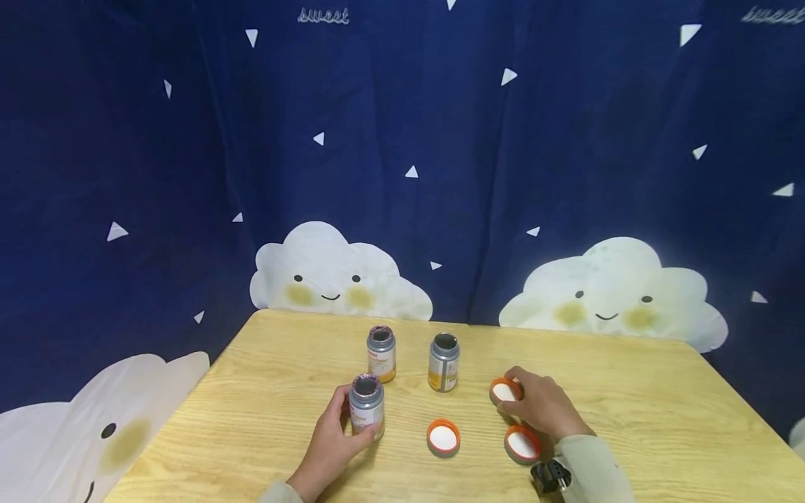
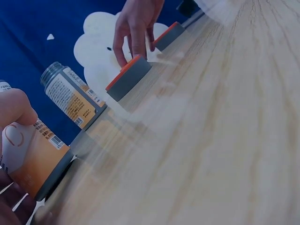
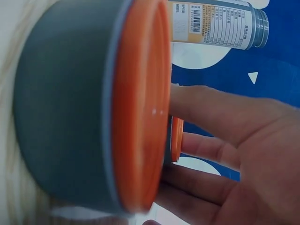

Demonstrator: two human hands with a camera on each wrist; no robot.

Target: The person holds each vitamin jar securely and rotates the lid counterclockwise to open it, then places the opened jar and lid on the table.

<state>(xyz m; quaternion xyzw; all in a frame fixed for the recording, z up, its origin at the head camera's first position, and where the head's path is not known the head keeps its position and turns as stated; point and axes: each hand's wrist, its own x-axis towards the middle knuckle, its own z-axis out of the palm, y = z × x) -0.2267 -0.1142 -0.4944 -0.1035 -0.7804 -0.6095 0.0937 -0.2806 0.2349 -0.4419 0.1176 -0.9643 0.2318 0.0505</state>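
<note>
On the left, my left hand (image 1: 331,440) grips an uncapped grey supplement bottle (image 1: 366,404) with a white and orange label, thumb at its near side. The bottle stands upright. Behind it is a second open bottle (image 1: 381,355), and a third open bottle (image 1: 444,363) is farther right. My right hand (image 1: 548,404) pinches the rim of an orange-and-grey bottle cap (image 1: 502,392), which lies with its white inside up. A nearer cap (image 1: 523,445) sits beside the right wrist, large in the right wrist view. Between the hands lies another upturned cap (image 1: 443,439).
Everything stands on a light wood-grain table (image 1: 270,377). A dark blue curtain (image 1: 440,105) with white clouds and triangles hangs behind and to the left. A small black device (image 1: 550,477) is at the right sleeve (image 1: 594,468).
</note>
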